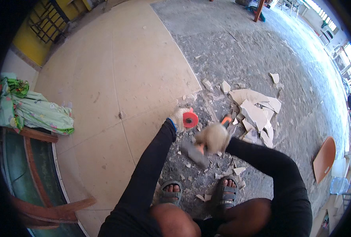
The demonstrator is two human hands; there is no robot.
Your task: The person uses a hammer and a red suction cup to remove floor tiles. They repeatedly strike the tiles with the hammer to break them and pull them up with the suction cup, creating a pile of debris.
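Observation:
My left hand, in a pale knit work glove, grips a chisel under its round red hand guard. The chisel's blade is hidden, and the hand rests by the broken edge of the beige floor tiles. Gloved as well, my right hand is closed around a hammer whose orange-and-black handle end sticks out beyond the fist. The hammer's grey head is blurred and sits low, between my hand and my feet, apart from the chisel.
Broken tile pieces lie heaped on the rough grey subfloor to the right. Small shards surround my sandalled feet. At left is a wood-framed glass panel with a green patterned cloth behind it. A curved brown board stands at far right.

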